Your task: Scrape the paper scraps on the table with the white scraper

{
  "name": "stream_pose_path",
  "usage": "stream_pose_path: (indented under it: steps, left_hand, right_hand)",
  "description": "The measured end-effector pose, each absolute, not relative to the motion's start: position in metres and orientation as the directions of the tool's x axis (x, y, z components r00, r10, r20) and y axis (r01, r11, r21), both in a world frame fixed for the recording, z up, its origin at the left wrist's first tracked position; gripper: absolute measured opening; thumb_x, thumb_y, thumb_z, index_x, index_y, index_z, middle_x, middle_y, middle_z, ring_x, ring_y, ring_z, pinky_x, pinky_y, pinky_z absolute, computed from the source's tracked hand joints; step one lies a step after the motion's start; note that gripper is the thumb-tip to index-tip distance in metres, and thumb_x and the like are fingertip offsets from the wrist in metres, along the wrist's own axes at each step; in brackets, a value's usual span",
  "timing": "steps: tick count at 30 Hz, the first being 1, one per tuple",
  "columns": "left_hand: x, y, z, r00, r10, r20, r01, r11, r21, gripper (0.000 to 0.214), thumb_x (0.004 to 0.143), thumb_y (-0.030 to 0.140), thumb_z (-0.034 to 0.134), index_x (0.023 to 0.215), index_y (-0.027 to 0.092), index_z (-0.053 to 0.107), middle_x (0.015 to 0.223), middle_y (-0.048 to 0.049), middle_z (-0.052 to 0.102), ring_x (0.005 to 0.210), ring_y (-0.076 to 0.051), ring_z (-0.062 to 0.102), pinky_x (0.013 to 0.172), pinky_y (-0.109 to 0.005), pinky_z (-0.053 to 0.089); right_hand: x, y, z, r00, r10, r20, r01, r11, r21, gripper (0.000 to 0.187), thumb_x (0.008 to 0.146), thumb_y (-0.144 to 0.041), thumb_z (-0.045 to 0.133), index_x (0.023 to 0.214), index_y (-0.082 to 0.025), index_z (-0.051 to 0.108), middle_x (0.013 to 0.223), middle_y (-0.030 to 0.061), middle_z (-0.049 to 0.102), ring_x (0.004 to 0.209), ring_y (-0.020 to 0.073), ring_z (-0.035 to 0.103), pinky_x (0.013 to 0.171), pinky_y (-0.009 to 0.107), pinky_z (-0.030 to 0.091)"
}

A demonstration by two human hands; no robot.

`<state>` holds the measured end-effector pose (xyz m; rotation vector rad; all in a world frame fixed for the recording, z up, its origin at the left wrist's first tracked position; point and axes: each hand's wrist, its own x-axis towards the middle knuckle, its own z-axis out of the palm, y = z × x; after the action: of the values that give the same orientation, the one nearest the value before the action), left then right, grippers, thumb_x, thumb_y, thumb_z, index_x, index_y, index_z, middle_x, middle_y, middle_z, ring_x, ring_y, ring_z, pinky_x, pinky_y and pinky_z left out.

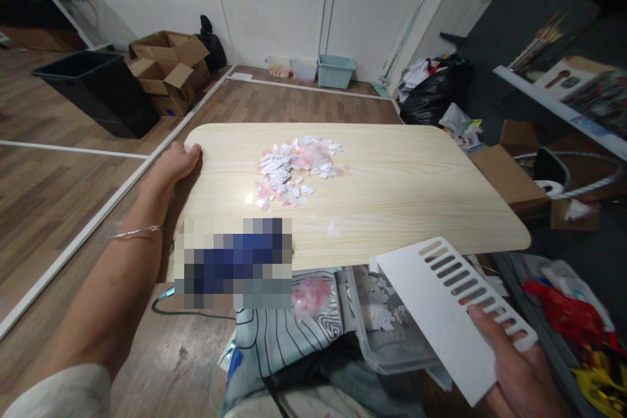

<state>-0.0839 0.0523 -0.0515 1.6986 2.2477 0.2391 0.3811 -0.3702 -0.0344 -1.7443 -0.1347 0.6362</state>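
Most of the work seems to lie ahead. The paper scraps (294,170), white and pink, sit in a loose heap on the desk (416,189), towards its far edge and a little left of the middle. One stray bit (333,228) lies apart, nearer the near edge. Below the near edge a clear tub (392,346) holds a thin layer of similar white scraps, so a small share looks already gathered. More pink bits lie beside the tub on a patterned cloth (289,333), though I cannot tell whether a bag holds them.

The left hand (179,160) reaches out on a straight arm to the desk's far left corner. Its fingers curl over the edge and clamp onto it, and a thin bracelet (137,232) sits on the wrist.

The right hand (514,372) is low at the near right, off the desk. It is closed on a white slotted panel (441,307), thumb on top and fingers underneath. The panel is tilted, and its upper corner points at the near edge above the tub.
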Motion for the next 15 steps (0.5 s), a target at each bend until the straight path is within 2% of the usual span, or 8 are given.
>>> stream_pose_path:
  steps: [3,6,10,13,15]
  left_hand:
    - [-0.083,0.051,-0.05,-0.247,0.958,-0.148,0.904,0.282,0.32,0.076,0.106,0.056,0.036,0.147,-0.006,0.049,0.15,-0.0379,0.055,0.141,-0.047,0.055,0.112,-0.052,0.046]
    - [-0.083,0.051,-0.05,-0.246,0.957,-0.151,0.903,0.283,0.323,0.076,0.106,0.055,0.037,0.148,-0.007,0.048,0.152,-0.0377,0.053,0.142,-0.045,0.055,0.113,-0.052,0.045]
    - [-0.084,0.053,-0.051,-0.247,0.956,-0.156,0.898,0.286,0.335,0.076,0.107,0.053,0.037,0.15,-0.01,0.047,0.154,-0.038,0.051,0.146,-0.044,0.052,0.116,-0.05,0.044]
    - [-0.083,0.055,-0.053,-0.254,0.956,-0.146,0.898,0.29,0.331,0.075,0.107,0.051,0.037,0.151,-0.009,0.048,0.154,-0.0374,0.051,0.147,-0.044,0.051,0.115,-0.05,0.045]
    - [-0.084,0.057,-0.054,-0.256,0.957,-0.139,0.901,0.288,0.325,0.075,0.107,0.051,0.037,0.151,-0.008,0.049,0.154,-0.0372,0.052,0.146,-0.044,0.052,0.114,-0.05,0.046]
  right_hand:
    - [0.38,-0.37,-0.027,0.846,0.409,-0.342,-0.244,-0.273,-0.93,0.045,0.064,-0.043,0.096,0.096,-0.019,0.076,0.081,0.0036,0.08,0.061,0.0216,0.074,0.05,0.029,0.061]
    - [0.374,-0.361,-0.024,0.852,0.364,-0.377,-0.311,-0.226,-0.923,0.052,0.056,-0.041,0.099,0.097,-0.02,0.076,0.083,0.0032,0.082,0.066,0.0229,0.077,0.055,0.031,0.065]
    - [0.369,-0.354,-0.024,0.83,0.377,-0.411,-0.343,-0.236,-0.909,0.061,0.048,-0.039,0.103,0.098,-0.018,0.076,0.082,0.0036,0.082,0.068,0.0238,0.077,0.06,0.032,0.066]
    - [0.366,-0.357,-0.019,0.817,0.406,-0.409,-0.311,-0.286,-0.906,0.058,0.054,-0.039,0.102,0.101,-0.016,0.076,0.082,0.0049,0.081,0.06,0.0218,0.073,0.056,0.033,0.063]
    - [0.363,-0.358,-0.013,0.82,0.446,-0.358,-0.243,-0.296,-0.924,0.053,0.061,-0.039,0.099,0.102,-0.015,0.076,0.082,0.0059,0.081,0.055,0.0203,0.07,0.053,0.032,0.06]
